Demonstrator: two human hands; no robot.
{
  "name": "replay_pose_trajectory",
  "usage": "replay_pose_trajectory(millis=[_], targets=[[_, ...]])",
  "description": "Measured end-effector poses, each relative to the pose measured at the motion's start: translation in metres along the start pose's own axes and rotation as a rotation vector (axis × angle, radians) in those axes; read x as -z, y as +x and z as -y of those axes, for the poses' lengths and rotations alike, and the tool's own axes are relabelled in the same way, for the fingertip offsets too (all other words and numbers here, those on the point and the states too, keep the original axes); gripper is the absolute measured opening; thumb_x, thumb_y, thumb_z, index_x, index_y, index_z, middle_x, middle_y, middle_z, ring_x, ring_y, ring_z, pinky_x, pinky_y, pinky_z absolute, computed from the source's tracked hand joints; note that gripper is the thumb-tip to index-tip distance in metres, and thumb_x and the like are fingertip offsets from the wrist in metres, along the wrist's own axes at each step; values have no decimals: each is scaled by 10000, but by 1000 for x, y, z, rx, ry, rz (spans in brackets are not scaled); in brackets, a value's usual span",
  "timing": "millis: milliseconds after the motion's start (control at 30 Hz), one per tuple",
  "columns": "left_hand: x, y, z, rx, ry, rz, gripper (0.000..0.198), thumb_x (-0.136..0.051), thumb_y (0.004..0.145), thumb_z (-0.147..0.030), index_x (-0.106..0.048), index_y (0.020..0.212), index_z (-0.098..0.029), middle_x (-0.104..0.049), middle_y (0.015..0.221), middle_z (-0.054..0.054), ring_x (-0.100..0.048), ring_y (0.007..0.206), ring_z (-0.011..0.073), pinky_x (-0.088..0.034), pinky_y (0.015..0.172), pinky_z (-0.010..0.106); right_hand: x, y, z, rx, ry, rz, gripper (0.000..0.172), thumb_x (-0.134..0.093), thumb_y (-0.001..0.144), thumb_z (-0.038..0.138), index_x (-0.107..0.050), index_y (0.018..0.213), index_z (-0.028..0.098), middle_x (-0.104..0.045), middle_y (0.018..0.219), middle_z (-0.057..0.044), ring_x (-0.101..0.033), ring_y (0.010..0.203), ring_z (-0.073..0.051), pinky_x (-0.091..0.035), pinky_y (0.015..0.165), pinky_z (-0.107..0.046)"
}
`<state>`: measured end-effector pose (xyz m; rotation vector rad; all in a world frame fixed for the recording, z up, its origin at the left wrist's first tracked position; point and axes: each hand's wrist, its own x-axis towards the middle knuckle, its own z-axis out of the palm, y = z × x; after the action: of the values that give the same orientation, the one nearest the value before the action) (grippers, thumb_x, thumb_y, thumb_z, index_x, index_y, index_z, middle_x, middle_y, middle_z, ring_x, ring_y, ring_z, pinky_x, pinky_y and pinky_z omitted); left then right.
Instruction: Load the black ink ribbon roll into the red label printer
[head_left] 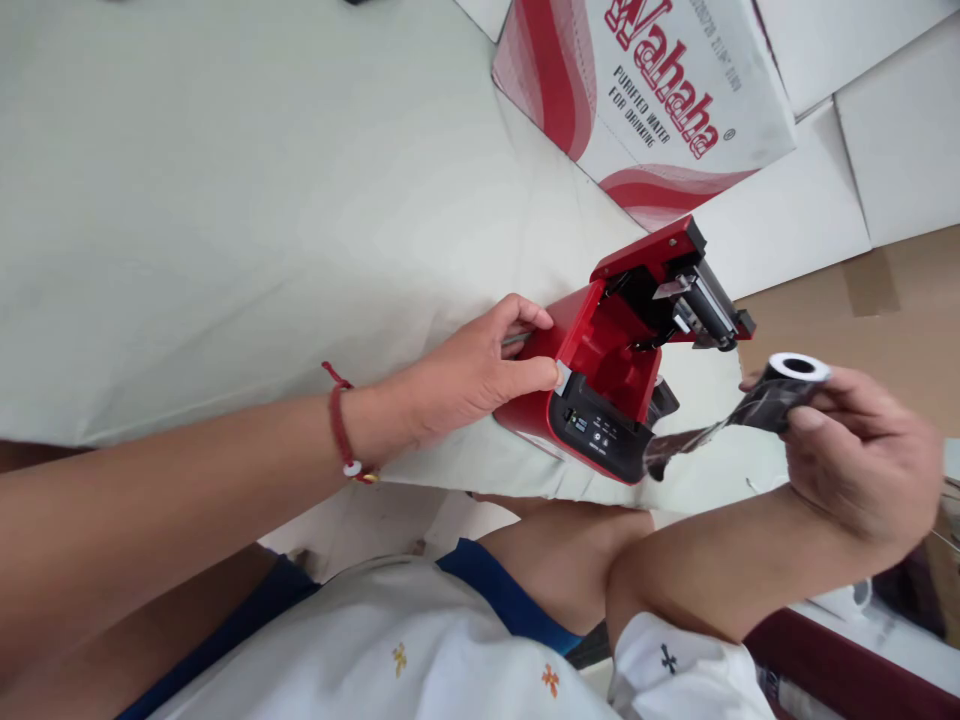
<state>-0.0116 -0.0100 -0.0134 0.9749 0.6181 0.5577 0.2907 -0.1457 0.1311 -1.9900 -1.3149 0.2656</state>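
Observation:
A red receipt printer (536,365) stands on the covered table with its lid (652,250) raised and its paper bay exposed. My left hand (480,365) grips its near side, fingers curled against the body and thumb on a grey latch (562,378) beside the black control panel (592,425). Off to the printer's right, my right hand (855,450) pinches a small paper roll (799,375). The roll shows white at its end and is dark outside. A dark, shiny strip (697,437) hangs from it toward the panel's corner.
Behind the printer is a white and red water carton (645,100), with white boxes (795,200) and a brown cardboard box (847,300) to its right. A pale cloth (225,200) covers the table, whose front edge runs just above my legs.

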Motion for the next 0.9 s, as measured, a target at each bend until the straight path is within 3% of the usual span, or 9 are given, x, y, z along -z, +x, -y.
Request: replay_pose_trajectory(millis=[100, 267, 433, 533, 633, 700, 767, 900], targets=[[0, 0, -1, 1, -5, -10, 495, -776, 761, -384, -589, 1201, -258, -703, 1377, 50, -648, 1344, 307, -536, 1017, 466, -2, 15, -31, -201, -152, 147, 421, -907, 739, 432, -825, 1111, 251, -795, 967, -71, -707, 829, -220, -586, 764, -381], [-3, -1, -7, 20, -15, -26, 512, -773, 728, -370, -585, 1188, -246, -717, 1334, 57, -648, 1348, 314, -548, 1049, 478, -51, 32, -45, -272, -152, 428, 495, -883, 758, 503, -838, 1152, 205, -826, 1042, -82, -699, 820, -193, -597, 770, -347], [-3, -2, -4, 16, -71, -25, 607, -773, 783, -339, -616, 1364, -265, -706, 1468, 52, -596, 1471, 326, -541, 1172, 486, -60, 23, -30, -255, -141, 304, 512, -789, 908, 616, -810, 1205, 199, -808, 968, -81, -482, 581, -90, -406, 504, -248], [-1, -3, -1, 15, -139, 35, 734, -785, 850, -347, -568, 1550, -313, -665, 1586, 32, -531, 1565, 327, -487, 1263, 475, -68, 17, -21, -337, 75, 401, 730, -687, 895, 844, -790, 1175, 179, -812, 1027, -129, -559, 556, -111, -381, 425, -256], [1, -3, 1, 1, -204, 141, 756, -772, 889, -357, -559, 1613, -318, -641, 1632, 38, -494, 1606, 339, -418, 1330, 502, -88, 18, -12, -414, 283, 483, 880, -674, 766, 989, -764, 1083, 174, -776, 876, -109, -602, 542, -147, -412, 398, -269], [0, -3, 1, -11, -224, 145, 776, -765, 890, -352, -549, 1635, -318, -647, 1625, 49, -477, 1620, 337, -376, 1358, 526, -103, 19, -6, -395, 290, 454, 807, -728, 778, 931, -747, 1099, 191, -693, 702, -40, -540, 492, -137, -398, 397, -265], [-1, -4, -1, -28, -218, 93, 798, -769, 870, -334, -551, 1637, -328, -675, 1584, 57, -485, 1612, 337, -371, 1359, 548, -117, 20, 2, -352, 261, 412, 669, -778, 847, 784, -734, 1203, 220, -654, 653, 7, -515, 481, -136, -414, 424, -268], [1, -8, -13, -72, -183, 36, 737, -732, 866, -286, -602, 1590, -336, -728, 1483, 41, -557, 1536, 325, -431, 1320, 545, -135, 20, 16, -307, 302, 363, 502, -751, 918, 512, -698, 1345, 252, -816, 1002, -37, -731, 745, -203, -619, 680, -339]])
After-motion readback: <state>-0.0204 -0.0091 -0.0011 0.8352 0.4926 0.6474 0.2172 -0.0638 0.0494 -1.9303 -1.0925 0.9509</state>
